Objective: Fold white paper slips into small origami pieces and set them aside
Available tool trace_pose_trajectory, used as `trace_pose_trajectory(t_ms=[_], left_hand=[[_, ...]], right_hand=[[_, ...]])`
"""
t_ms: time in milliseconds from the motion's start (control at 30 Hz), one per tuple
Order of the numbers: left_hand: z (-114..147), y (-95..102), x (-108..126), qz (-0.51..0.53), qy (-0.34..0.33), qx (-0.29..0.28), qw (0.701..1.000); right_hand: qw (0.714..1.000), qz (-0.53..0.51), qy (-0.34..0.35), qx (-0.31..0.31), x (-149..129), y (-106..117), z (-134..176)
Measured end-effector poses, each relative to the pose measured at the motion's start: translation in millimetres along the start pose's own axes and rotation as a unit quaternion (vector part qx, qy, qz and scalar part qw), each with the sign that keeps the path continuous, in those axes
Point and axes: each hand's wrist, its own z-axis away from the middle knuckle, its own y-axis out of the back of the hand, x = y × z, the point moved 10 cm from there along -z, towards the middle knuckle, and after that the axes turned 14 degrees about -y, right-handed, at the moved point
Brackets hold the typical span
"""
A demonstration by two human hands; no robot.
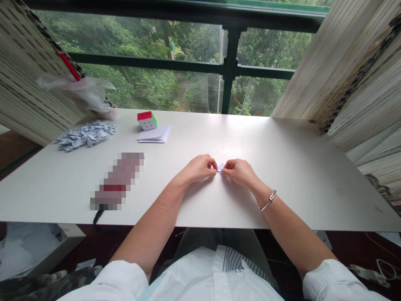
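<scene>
A small folded piece of white paper is pinched between my two hands, just above or on the white table. My left hand grips its left side with thumb and forefinger. My right hand, with a silver bracelet on the wrist, pinches its right side. Most of the paper is hidden behind the fingertips. At the back left, a stack of white paper sheets lies with a puzzle cube resting on its far part. Farther left is a pile of folded paper pieces.
On the white table, a pixelated flat object with a dark cord lies to the left. A crumpled plastic bag stands at the back left corner. The window and curtains border the far side. Below left, a box holds papers.
</scene>
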Motion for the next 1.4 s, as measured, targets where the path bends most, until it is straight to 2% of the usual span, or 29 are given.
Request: trace_pose_trajectory(t_ms=[500,733,900,1100,1400], left_hand=[[-3.3,2.5,4.9,-0.055,0.017,0.015,0.998],[-4.1,-2.0,-2.3,-0.035,0.069,0.000,0.997],[-4.5,-4.0,-4.0,-0.037,0.080,-0.006,0.996],[-5.4,0.1,-6.5,-0.050,0.071,0.017,0.996],[-8.0,-3.8,-11.2,-0.024,0.078,-0.006,0.997]], right_hand=[[1.000,0.020,-0.023,0.007,0.3,-1.6,-2.7],[0.999,0.038,-0.026,0.015,-0.4,-1.9,-4.1],[0.999,0.038,-0.025,0.018,-0.6,-1.9,-4.6],[0.999,0.044,-0.027,0.015,-1.0,-2.1,-5.9],[0.998,0.055,-0.031,0.005,-1.1,-2.8,-7.3]])
